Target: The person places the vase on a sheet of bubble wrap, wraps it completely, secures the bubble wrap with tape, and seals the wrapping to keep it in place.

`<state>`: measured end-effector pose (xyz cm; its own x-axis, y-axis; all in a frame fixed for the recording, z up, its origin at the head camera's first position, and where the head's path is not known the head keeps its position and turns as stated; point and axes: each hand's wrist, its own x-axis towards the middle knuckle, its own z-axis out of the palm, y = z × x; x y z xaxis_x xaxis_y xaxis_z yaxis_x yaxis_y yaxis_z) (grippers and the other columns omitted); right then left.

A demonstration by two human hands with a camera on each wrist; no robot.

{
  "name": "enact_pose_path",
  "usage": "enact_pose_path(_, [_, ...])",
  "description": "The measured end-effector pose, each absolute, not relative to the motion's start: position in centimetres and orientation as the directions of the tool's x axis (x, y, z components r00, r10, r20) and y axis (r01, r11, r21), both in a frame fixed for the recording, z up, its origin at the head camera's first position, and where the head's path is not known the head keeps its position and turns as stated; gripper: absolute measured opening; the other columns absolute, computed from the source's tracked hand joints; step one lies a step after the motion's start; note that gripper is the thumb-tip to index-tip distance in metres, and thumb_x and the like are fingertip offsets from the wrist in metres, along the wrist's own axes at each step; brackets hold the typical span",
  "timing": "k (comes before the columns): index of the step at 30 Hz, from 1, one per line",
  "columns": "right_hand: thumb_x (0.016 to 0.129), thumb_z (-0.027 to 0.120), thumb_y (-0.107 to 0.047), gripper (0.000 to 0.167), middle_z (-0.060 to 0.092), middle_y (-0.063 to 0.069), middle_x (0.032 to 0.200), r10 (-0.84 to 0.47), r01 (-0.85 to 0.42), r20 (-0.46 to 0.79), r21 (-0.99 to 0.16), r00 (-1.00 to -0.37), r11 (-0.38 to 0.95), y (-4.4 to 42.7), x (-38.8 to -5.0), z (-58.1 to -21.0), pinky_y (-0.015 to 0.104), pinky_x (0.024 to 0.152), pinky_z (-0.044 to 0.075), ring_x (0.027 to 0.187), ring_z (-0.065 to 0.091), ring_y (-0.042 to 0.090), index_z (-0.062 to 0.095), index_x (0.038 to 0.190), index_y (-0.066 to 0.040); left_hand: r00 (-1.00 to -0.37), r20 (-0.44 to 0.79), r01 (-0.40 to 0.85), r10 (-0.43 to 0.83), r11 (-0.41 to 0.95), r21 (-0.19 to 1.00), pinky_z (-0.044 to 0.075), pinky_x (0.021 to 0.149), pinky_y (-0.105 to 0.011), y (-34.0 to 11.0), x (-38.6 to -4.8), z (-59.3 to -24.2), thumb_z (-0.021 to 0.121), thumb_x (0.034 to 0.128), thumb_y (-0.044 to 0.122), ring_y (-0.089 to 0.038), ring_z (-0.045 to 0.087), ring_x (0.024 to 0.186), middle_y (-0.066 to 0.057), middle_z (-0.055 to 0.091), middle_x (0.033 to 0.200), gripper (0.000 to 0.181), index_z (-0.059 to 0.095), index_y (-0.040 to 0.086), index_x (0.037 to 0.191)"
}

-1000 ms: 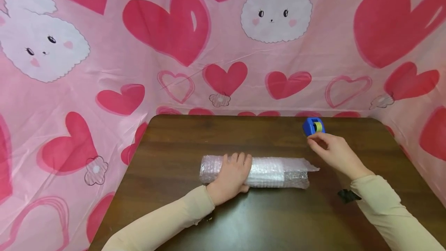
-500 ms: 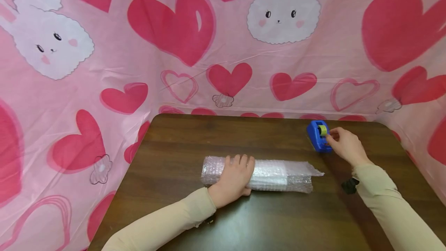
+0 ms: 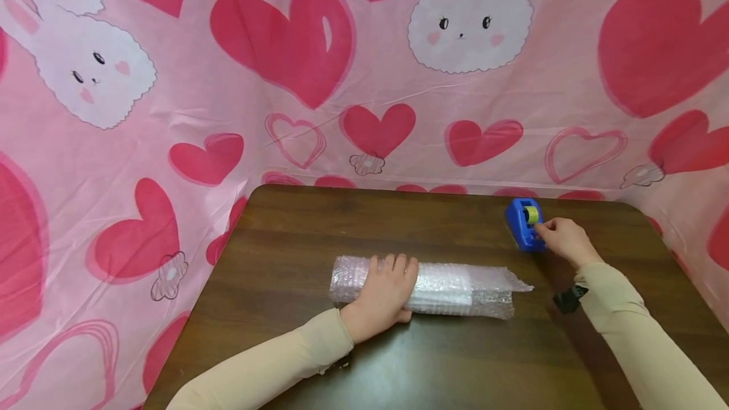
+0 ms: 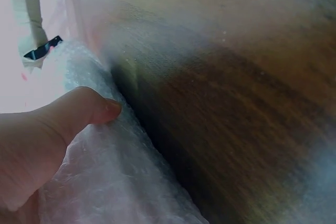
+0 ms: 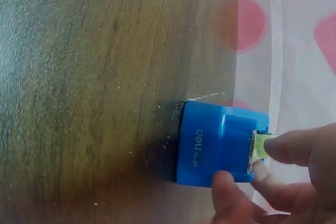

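Tape end (image 5: 260, 147) in right grip (image 3: 567, 241)

In front of me a clear bubble-wrap roll (image 3: 444, 286) lies crosswise, the blue dispenser (image 3: 516, 221) (yellowish tape (image 3: 531, 214) loaded) beyond its right end.

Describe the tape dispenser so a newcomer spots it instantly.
On the brown wooden table, look past the bubble-wrap roll toward the far right corner. The tape dispenser stands there, at the right hand. Unlike the long roll, it's compact, bright blue, with yellow-green tape and "deli" lettering.
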<state>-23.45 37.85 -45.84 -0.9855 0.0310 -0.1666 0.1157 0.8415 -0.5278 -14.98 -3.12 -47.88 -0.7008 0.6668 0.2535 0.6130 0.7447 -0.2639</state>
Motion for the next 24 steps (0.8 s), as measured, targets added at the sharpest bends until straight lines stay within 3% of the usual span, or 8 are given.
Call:
enact_pose_path(13, [0.107, 0.050, -0.028, 0.054, 0.065, 0.035, 0.103, 0.095, 0.195, -0.194, -0.595, -0.976, 0.780, 37.98, -23.37, -45.72, 0.041, 0.075, 0.051, 0.089, 0.062, 0.038, 0.055, 0.122, 0.024, -0.697, 0.251, 0.616, 0.672, 0.740, -0.271, 0.048, 0.088, -0.049, -3.11, -14.93, -47.82, 0.088, 0.0638, 0.067, -0.027, 0.060, 0.109, -0.010, 0.064, 0.123, 0.100, 0.055, 0.008, 0.137])
enact_pose_path(24, [0.110, 0.044, -0.030, 0.059, 0.061, 0.028, 0.101, 0.067, 0.243, -0.275, -0.679, -0.959, 0.693, 38.23, -23.34, -45.32, 0.031, 0.069, 0.052, 0.089, 0.059, 0.033, 0.046, 0.129, 0.026, -0.697, 0.256, 0.607, 0.670, 0.741, -0.287, 0.049, 0.089, -0.049, -3.10, -14.95, -47.78, 0.087, 0.0633, 0.070, -0.027, 0.060, 0.110, -0.010, 0.064, 0.124, 0.102, 0.055, 0.008, 0.138])
